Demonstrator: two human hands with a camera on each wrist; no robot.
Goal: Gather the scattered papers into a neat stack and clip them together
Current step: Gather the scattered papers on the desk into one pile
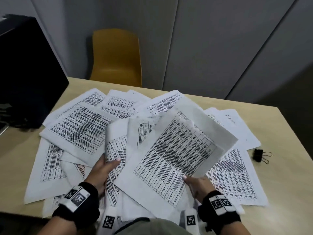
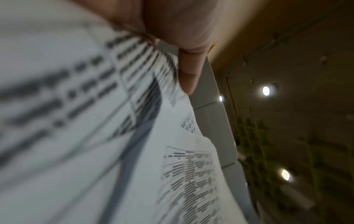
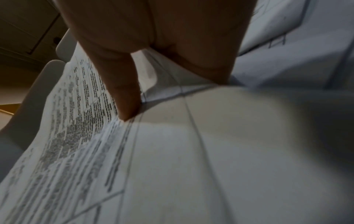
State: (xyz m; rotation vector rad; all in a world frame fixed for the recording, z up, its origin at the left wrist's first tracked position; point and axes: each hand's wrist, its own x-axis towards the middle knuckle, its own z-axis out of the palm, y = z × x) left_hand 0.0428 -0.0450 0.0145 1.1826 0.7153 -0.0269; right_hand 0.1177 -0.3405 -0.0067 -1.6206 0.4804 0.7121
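**Currently mid-gather: sheets lifted, clip untouched**

Still scattered across the table (image 1: 279, 175): most of the papers (image 1: 79, 131). Left hand (image 1: 103, 170) gripping a curled bundle of sheets (image 1: 116, 150), thumb on top. Right hand (image 1: 198, 184) pinching the lower corner of a printed sheet (image 1: 174, 155) raised over the pile. Binder clip (image 1: 258, 155) lying apart, right of the papers near the table edge.

Risks, as judged: loose corner pinch letting the raised sheet slip or crease; curled bundle resisting squaring; a sweeping gather nudging outer pages off the table.

Writing: dense printed tables, blurred, not legible. Square coded markers on both wristbands; no brand readable.
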